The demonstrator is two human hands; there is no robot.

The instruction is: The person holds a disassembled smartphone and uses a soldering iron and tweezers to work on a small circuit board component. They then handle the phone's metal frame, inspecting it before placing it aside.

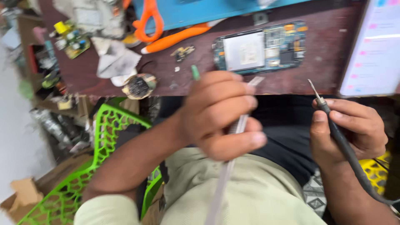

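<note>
The left hand [218, 114] is curled shut around a thin grey strip [227, 166], which runs from above the knuckles down across the lap; the strip is blurred and I cannot tell what it is. A small green tip [195, 72] pokes up just behind this hand, and whether the hand holds it I cannot tell. The right hand [354, 131] is closed on a dark soldering iron [333, 123], fingers and thumb pinching it near the tip, the metal point tilted up and left, the black cord trailing down to the right. Both hands hang over the lap, just short of the table [316, 71] edge. On the table beyond them lies a circuit board [260, 48] with a silver plate in its middle, orange scissors [150, 21] to its left, and a round burnt part [139, 85] at the table edge. A green chair [104, 146] stands at the left
</note>
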